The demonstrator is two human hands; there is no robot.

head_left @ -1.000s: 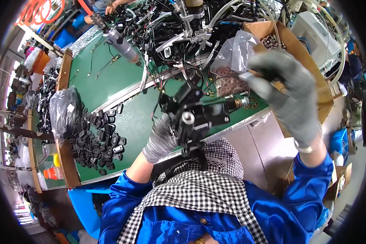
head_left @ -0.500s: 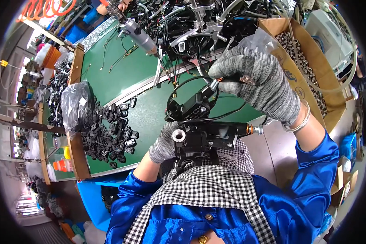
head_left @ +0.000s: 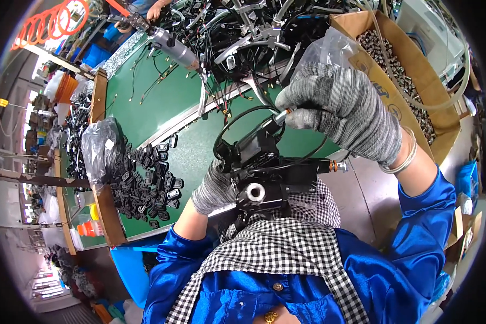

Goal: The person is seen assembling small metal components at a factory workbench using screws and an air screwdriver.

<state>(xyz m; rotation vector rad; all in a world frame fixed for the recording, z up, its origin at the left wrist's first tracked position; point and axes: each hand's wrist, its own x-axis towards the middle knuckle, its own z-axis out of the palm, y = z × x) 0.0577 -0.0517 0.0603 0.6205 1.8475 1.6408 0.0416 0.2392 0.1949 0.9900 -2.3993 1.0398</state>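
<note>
At the near edge of the bench (head_left: 191, 148), the left hand (head_left: 216, 189), in a grey knit glove, grips the black assembly (head_left: 258, 148) at its left side; some of its fingers are hidden. The assembly is located in front of the checked apron (head_left: 275, 248), its upper body tilted up to the right. The right hand (head_left: 343, 113), also gloved, is pinched at thumb and forefinger on the metal fitting (head_left: 282, 115) at the end of that body. A second fitting (head_left: 339, 166) projects rightward from the lower body. Black parts (head_left: 148, 181) lie heaped left of the assembly, beside a plastic bag (head_left: 101, 151). An open carton (head_left: 443, 135) contains metal pieces (head_left: 399, 81).
</note>
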